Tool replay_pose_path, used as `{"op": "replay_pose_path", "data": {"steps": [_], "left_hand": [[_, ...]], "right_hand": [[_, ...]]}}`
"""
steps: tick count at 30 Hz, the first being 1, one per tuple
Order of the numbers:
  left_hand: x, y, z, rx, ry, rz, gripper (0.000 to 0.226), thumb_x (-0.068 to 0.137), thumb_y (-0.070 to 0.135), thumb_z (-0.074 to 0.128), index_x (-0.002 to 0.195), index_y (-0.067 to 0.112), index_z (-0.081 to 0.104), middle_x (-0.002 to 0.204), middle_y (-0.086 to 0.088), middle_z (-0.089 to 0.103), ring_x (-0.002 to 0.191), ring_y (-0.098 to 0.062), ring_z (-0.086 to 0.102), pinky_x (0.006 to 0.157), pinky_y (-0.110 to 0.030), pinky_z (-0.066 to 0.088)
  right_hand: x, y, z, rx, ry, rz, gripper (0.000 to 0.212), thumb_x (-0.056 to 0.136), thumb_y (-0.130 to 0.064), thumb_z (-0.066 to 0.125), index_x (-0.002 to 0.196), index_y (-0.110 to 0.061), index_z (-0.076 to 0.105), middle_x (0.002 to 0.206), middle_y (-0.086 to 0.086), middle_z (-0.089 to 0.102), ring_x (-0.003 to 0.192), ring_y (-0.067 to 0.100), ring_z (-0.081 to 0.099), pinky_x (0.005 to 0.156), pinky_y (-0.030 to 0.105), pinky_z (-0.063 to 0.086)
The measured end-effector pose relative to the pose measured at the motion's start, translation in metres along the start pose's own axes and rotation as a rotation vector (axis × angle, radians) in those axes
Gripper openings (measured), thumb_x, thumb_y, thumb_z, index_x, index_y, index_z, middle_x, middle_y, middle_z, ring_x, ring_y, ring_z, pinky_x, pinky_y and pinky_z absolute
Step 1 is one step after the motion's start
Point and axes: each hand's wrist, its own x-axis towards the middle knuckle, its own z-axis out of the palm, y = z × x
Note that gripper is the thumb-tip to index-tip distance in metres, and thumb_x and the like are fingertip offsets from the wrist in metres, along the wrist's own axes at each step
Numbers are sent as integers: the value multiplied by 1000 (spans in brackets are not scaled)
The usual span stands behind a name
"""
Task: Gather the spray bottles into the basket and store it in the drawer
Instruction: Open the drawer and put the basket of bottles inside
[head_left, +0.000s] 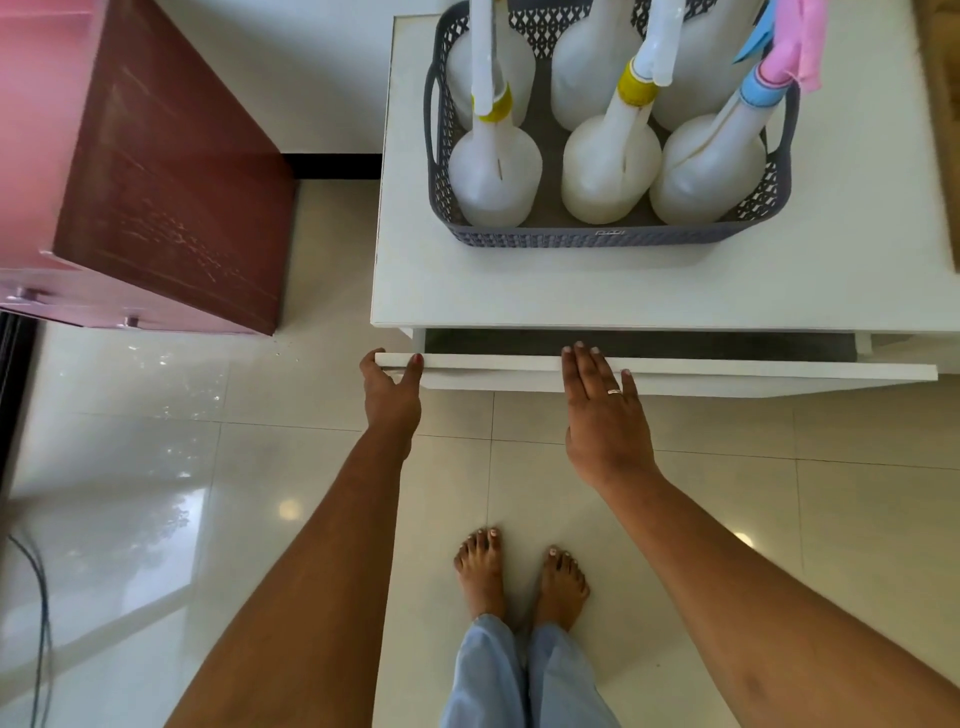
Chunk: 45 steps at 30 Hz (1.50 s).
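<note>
A grey perforated basket (597, 236) stands on top of a white cabinet (519, 291). Several translucent white spray bottles (493, 171) stand upright inside it, some with yellow collars, one with a blue collar and pink trigger. Below the top, the white drawer (727, 371) is pulled out a little, showing a dark gap. My left hand (390, 387) grips the drawer front's left corner, thumb on top. My right hand (605, 410) lies flat with its fingers over the top edge of the drawer front, near the middle.
A dark red wooden cabinet (171, 171) stands to the left across a strip of glossy tiled floor (208, 467). My bare feet (519, 577) are just in front of the drawer. A thin cable (41, 623) runs along the far left.
</note>
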Motion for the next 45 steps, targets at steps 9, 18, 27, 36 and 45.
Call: {"op": "replay_pose_path", "data": {"steps": [9,18,27,36,45], "left_hand": [[-88,-48,8,993,70,291,70,98,47,22,144,19,-21,155,3,-23,147,-18,-16,116,-53,-3],[-155,-55,34,1341,-305,496,77,98,40,33,147,10,-18,159,-4,-18,147,-19,-17,116,-46,-11],[-189,-85,5,1350,-496,442,92,93,46,44,145,10,-23,157,-4,-24,145,-18,-21,117,-43,-10],[-210,-100,-7,1367,-581,382,97,90,56,42,146,10,-23,157,-5,-25,145,-18,-21,118,-43,-9],[-228,-115,-14,1397,-607,352,91,94,51,39,145,10,-23,156,-4,-26,145,-18,-22,117,-43,-10]], "right_hand": [[-26,-3,6,-11,-83,-12,80,90,-1,40,148,-13,-14,160,5,-12,148,20,-7,119,37,0],[-66,-16,3,2,-221,19,76,92,-3,39,149,-12,-10,160,6,-10,148,19,-6,121,37,3],[-120,-32,27,3,-297,68,89,88,-1,48,147,-11,-17,158,6,-20,147,20,-13,122,37,7],[-153,-38,31,-66,-394,69,88,89,-4,46,146,-10,-20,157,6,-23,147,20,-13,122,38,6],[-174,-40,39,-80,-431,64,87,89,-3,46,147,-11,-19,157,4,-23,147,19,-13,121,38,6]]}}
